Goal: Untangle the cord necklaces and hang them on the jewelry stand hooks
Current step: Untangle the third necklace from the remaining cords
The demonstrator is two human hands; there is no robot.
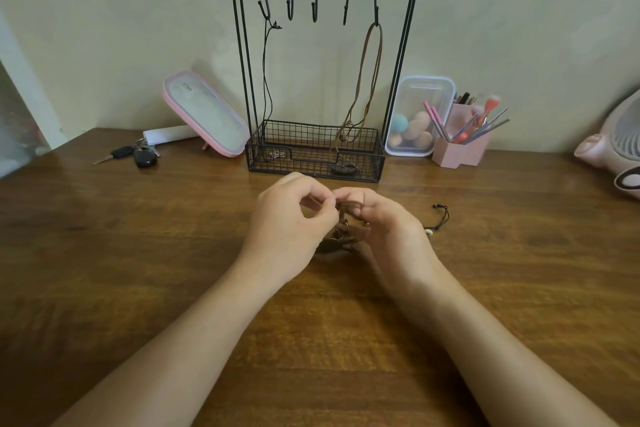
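Observation:
A black wire jewelry stand (242, 55) with several hooks stands against the wall. A thin black cord necklace (266, 87) hangs from its leftmost hook, and a brown cord necklace (367, 80) hangs from the rightmost hook, its pendant in the basket. In front of the stand, my left hand (287, 229) and my right hand (388, 229) pinch a tangle of brown cord necklaces (348, 210) between their fingertips. The bundle's pendants (337, 239) rest on the table between my wrists. A loose cord end with a pale bead (440, 220) trails right of my right hand.
Left of the stand lean a pink-framed mirror (204, 114), a paper roll and car keys (138, 153). To the right are a clear box of sponges (419, 114), a pink brush holder (462, 146) and a pink fan (616, 146). The wooden table (138, 253) spreads around my arms.

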